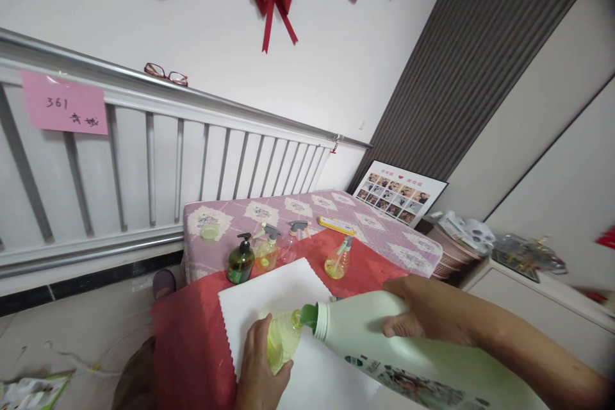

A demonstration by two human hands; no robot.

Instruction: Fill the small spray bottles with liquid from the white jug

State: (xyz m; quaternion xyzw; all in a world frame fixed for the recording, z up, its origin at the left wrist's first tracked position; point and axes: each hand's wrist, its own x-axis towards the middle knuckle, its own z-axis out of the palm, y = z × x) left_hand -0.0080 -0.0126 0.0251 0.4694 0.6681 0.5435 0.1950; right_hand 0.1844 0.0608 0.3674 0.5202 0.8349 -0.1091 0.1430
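Observation:
My left hand [262,359] is wrapped round a small yellow-tinted clear bottle [284,343], tilted over a white sheet [269,288]. My right hand [408,311] grips a large pale green jug [365,317], tipped on its side. The jug's green spout [308,316] meets the mouth of the small bottle. Whether liquid is flowing I cannot make out. Behind stand a dark green pump bottle [240,261], two spray bottles [267,251] side by side, and another spray bottle [338,259] with yellow liquid.
A red cloth [187,327] and a patterned purple cloth [375,224] cover the table. On it lie a yellow case [336,225] and a pale green cap [210,232]. A white railing [163,173] runs behind; a photo board [401,192] leans at the far end. A cabinet [538,314] stands at right.

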